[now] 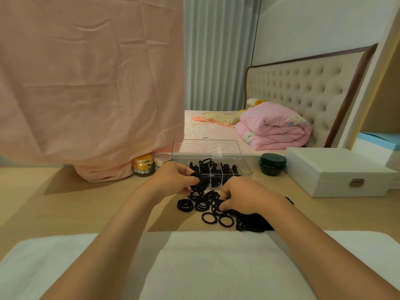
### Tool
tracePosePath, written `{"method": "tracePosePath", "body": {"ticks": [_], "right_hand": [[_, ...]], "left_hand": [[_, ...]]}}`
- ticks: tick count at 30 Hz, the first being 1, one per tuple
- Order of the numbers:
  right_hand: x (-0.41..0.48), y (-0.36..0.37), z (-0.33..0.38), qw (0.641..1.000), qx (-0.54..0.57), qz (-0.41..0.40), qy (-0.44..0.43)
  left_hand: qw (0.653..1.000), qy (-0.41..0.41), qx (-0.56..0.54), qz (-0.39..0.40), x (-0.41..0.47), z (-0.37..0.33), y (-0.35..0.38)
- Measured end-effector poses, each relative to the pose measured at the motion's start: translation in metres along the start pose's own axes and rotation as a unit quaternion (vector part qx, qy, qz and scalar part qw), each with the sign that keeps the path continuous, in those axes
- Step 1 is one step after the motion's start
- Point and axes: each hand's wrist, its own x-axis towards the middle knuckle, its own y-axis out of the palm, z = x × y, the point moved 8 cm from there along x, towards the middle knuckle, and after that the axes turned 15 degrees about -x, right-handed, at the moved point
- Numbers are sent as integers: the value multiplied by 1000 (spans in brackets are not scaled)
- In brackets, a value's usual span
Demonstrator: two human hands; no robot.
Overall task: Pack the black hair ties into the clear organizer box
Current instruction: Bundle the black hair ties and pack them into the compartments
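The clear box (pixel 245 168) sits far back on the table (pixel 86 202) with its lid (pixel 206 148) up, so ties can drop in. Some lie inside already. The left hand (pixel 173 176) curls its fingers round a bunch of ties (pixel 198 184) right by the box. The right hand (pixel 240 199) pinches more from the loose hair ties (pixel 203 205), which lie near the box for a short reach.

One wide-angle camera, worn on the person's head, faces forward and down at close range over the wooden tabletop (pixel 75 202), placing the clear organizer box (pixel 245 168) near frame centre and the bed (pixel 207 127) in the background beyond.
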Motion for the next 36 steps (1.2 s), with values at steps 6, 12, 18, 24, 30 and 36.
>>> {"method": "tracePosePath", "body": {"ticks": [6,12,18,24,30,36], "right_hand": [[-16,-31,-14,976,214,-34,-29],[-19,-29,-16,923,384,-15,-35],[-18,-34,-9,828,560,2,-37],[-18,-33,-18,847,527,-55,30],[-18,-32,-21,837,537,-73,72],[-21,-43,-35,857,499,-101,81]], "left_hand": [[1000,5,20,4,-1,1,7],[1000,-6,-3,-14,-1,6,13],[987,-62,-137,53,-4,11,33],[947,-104,-275,129,-11,5,47],[960,-110,-237,103,-8,12,42],[976,-98,-195,16,-1,19,28]]}}
